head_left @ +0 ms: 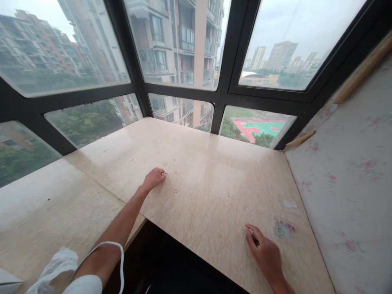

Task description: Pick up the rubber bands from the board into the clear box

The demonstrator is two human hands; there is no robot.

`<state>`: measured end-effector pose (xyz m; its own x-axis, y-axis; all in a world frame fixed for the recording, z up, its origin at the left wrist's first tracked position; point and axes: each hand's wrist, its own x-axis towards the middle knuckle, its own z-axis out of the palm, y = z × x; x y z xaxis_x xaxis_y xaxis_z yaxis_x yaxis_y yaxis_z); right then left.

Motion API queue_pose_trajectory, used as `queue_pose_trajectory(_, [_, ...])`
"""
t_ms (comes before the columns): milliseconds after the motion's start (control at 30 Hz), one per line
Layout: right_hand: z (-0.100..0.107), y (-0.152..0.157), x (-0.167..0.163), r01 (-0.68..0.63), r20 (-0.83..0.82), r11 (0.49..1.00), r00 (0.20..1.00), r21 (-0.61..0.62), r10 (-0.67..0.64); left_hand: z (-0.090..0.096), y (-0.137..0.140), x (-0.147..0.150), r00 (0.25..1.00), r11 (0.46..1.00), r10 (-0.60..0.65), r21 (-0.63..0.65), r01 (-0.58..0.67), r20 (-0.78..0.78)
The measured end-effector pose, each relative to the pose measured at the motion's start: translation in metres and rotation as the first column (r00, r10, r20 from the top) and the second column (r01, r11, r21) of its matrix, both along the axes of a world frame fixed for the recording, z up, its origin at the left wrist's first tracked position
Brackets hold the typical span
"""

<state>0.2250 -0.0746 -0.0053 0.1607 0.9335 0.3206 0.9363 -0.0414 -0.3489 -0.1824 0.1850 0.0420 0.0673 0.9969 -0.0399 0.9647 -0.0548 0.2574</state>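
My left hand reaches out over the pale stone counter, its fingers drawn together at the edge of a thin gold-coloured ring. Close by lie more such rings: two farther back, a ring and another ring, one to the right, a ring, and one nearer me, a ring. My right hand rests near the counter's front right, thumb and forefinger pinched. Something small and pale seems to be between those fingertips, too small to name.
A clear plastic box with small coloured items lies right of my right hand, a clear bag behind it. Crumpled white tissue and a white cable are at lower left. Windows and a papered wall border the counter.
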Motion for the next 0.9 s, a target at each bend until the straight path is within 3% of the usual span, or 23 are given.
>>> queue_pose_trajectory(367, [0.002, 0.000, -0.002, 0.000, 0.004, 1.000, 1.000, 0.000, 0.000, 0.007, 0.011, -0.001, 0.953, 0.952, -0.301, -0.064, 0.298, -0.037])
queue_pose_trajectory(600, [0.000, -0.001, -0.002, 0.007, 0.017, 1.000, 1.000, -0.003, -0.006, 0.009, 0.015, -0.007, 0.924, 0.920, -0.383, -0.094, 0.380, -0.019])
queue_pose_trajectory(767, [0.002, -0.002, -0.004, 0.005, 0.018, 1.000, 1.000, -0.015, -0.005, 0.010, 0.007, -0.002, 0.913, 0.912, -0.402, -0.060, 0.406, 0.072])
queue_pose_trajectory(900, [0.004, -0.002, -0.007, 0.009, 0.020, 1.000, 1.000, -0.013, -0.009, 0.014, -0.005, 0.017, 0.869, 0.936, -0.309, -0.040, 0.350, 0.387])
